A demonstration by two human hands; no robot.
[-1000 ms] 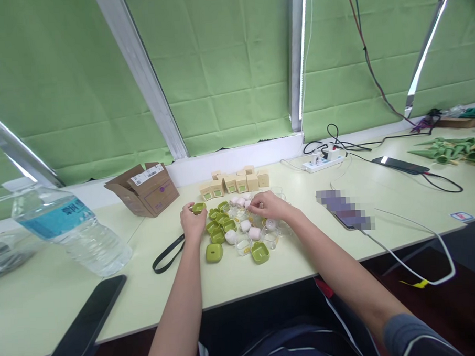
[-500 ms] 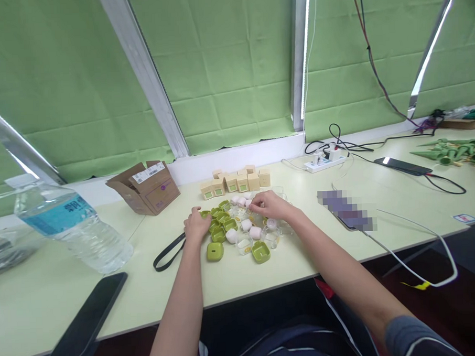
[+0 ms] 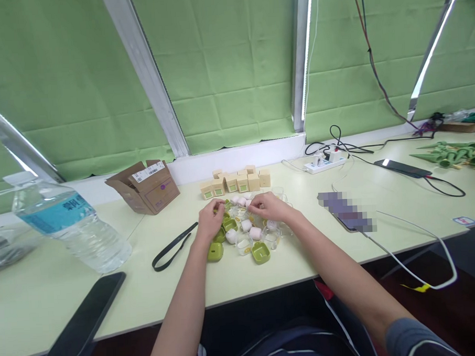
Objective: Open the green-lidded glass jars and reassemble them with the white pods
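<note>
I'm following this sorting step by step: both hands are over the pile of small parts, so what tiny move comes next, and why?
Probably the left hand closes on a green case: its fingers sit right over the green pieces, while the right hand rests on the clear and pink ones beside them.

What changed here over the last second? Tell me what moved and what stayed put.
The left hand moved right, from the left edge of the pile of small green plastic square lids into it, close to the right hand. Whether it still holds the lid it had is hidden. The right hand stayed among the pink pieces; the beige cubes and clear water bottle did not shift.
</note>
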